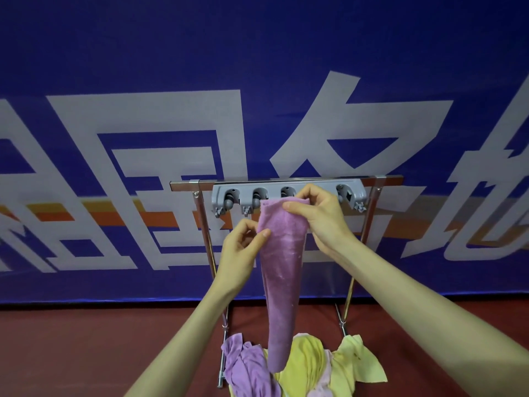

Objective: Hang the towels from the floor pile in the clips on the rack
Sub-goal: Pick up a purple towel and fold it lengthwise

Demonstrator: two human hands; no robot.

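- My right hand (317, 216) pinches the purple towel (282, 270) top just below the grey clips (287, 196).
- My left hand (243, 245) pinches its left edge.
- More towels (303, 365) lie on the floor.

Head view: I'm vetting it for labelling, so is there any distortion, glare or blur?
In the head view, wide-angle distortion bows the banner lettering and its lower edge; lighting is even, with only a faint sheen on the rack's top bar; the purple towel and clip strip look sharp.
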